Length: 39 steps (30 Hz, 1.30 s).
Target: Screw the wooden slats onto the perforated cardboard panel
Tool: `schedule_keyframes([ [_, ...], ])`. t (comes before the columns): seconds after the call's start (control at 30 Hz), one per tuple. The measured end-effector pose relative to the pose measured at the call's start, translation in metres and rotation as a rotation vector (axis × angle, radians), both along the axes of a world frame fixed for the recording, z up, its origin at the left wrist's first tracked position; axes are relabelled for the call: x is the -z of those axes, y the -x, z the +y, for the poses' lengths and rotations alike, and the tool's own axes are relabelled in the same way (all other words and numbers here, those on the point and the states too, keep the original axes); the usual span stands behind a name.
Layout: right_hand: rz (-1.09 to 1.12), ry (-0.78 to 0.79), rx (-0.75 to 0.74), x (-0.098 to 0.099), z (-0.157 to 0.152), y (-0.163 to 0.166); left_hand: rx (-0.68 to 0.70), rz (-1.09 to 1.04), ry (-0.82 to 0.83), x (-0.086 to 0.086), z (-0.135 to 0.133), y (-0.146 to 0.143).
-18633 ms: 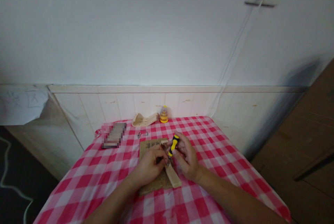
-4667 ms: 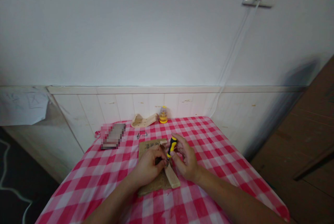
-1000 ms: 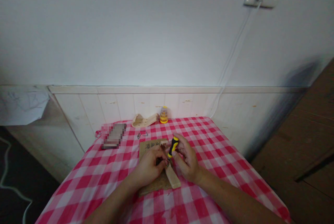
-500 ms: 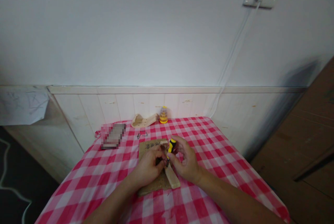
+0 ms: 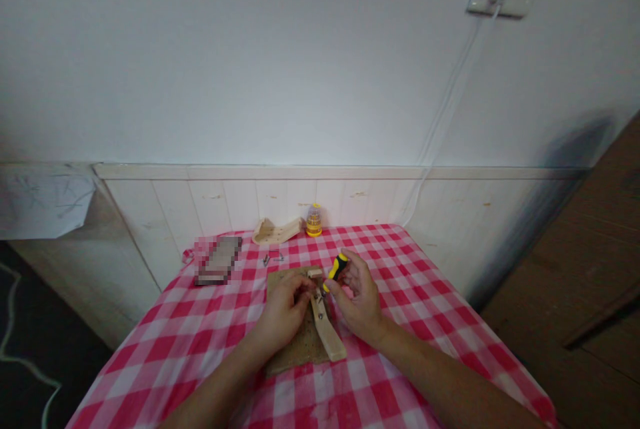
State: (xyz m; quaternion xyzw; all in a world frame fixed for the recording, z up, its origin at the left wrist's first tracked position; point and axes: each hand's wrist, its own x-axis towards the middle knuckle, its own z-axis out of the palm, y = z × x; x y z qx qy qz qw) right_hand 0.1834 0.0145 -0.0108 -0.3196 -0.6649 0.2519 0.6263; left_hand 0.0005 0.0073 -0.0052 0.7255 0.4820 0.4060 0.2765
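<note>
My right hand [image 5: 356, 299] is closed round a small yellow and black screwdriver [image 5: 336, 270], whose tip points down at a pale wooden strip [image 5: 327, 329]. The strip lies on a brown board [image 5: 295, 349] on the red and white checked tablecloth [image 5: 200, 342]. My left hand [image 5: 285, 312] rests on the board with its fingers pinched at the strip's far end, beside the screwdriver tip. What the fingers pinch is too small to make out.
At the back of the table lie a curved wooden piece [image 5: 276, 231], a yellow bit holder [image 5: 314, 219], a few loose screws [image 5: 273, 257] and a dark flat object [image 5: 217, 260]. A white panelled wall stands behind. The table edge drops off at the right.
The screwdriver handle has tilted to the right and risen a little. My left hand's fingers have shifted slightly up the strip, so more of it shows.
</note>
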Motion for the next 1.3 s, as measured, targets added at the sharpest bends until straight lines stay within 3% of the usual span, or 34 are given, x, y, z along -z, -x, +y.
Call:
schedule_keyframes([
  [0.47, -0.039, 0.021, 0.002, 0.0097, 0.0095, 0.0000, 0.002, 0.030, -0.027, 0.0040, 0.0014, 0.0003],
  [0.73, -0.112, -0.036, -0.114, 0.0051, 0.0044, -0.0010, 0.000, 0.024, -0.032, 0.0048, 0.0021, 0.0000],
  [1.3, -0.098, -0.014, 0.036, 0.0038, 0.0048, 0.0008, -0.005, 0.015, -0.020, 0.0017, 0.0012, -0.0011],
])
